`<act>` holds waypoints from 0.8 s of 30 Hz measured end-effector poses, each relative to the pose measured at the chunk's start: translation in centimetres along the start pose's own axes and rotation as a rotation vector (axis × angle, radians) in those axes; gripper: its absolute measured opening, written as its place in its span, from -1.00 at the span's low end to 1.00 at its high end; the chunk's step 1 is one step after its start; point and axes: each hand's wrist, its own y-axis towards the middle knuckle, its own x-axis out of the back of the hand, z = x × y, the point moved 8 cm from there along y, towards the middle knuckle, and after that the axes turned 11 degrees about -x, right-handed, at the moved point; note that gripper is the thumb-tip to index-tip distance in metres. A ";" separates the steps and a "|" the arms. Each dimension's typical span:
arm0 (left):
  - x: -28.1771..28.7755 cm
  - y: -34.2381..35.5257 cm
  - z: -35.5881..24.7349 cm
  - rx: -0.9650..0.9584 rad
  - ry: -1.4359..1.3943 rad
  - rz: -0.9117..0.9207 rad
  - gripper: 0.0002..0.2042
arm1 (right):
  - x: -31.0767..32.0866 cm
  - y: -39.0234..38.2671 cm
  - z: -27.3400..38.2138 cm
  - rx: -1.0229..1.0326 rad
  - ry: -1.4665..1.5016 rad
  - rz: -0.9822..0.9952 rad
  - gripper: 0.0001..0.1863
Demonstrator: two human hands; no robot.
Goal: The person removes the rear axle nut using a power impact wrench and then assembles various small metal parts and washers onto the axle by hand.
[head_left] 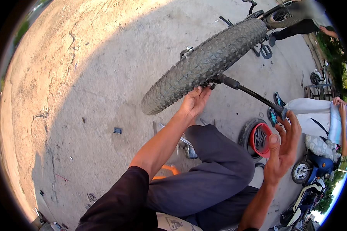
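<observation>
A wide, knobby bicycle tyre [204,61] slants across the upper middle. My left hand [196,101] reaches to its underside by the hub, fingers bent around a small part that the hand and tyre mostly hide. From the hub, a black kickstand [258,95] sticks out to the right, ending in a rubber foot [283,112]. Close to that foot is my right hand [283,152], its thumb and fingers apart. The fingertips are at the foot; whether they touch it I cannot tell. Nothing lies in the right palm.
A red bowl of tools [263,140] sits in a loose tyre [245,134] by my knee. Metal tools [187,142] lie on the ground near my leg. A seated person [308,109] is at the right, beside a blue scooter [320,165]. Another person stands at the upper right.
</observation>
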 end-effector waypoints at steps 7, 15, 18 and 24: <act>-0.6 0.8 -0.4 -0.034 -0.129 -0.091 -0.68 | -0.5 1.1 1.1 0.043 -0.316 -0.075 -0.47; -0.5 0.2 -0.4 -0.101 -0.088 -0.121 -0.78 | -0.4 1.2 1.2 0.047 -0.293 -0.096 -0.53; -1.4 0.2 -1.0 -0.128 0.012 -0.056 -0.77 | -0.4 1.2 1.0 0.043 -0.286 -0.091 -0.54; -1.8 0.1 -0.8 -0.036 -0.018 -0.075 -0.76 | -0.3 1.2 0.9 0.037 -0.283 -0.112 -0.55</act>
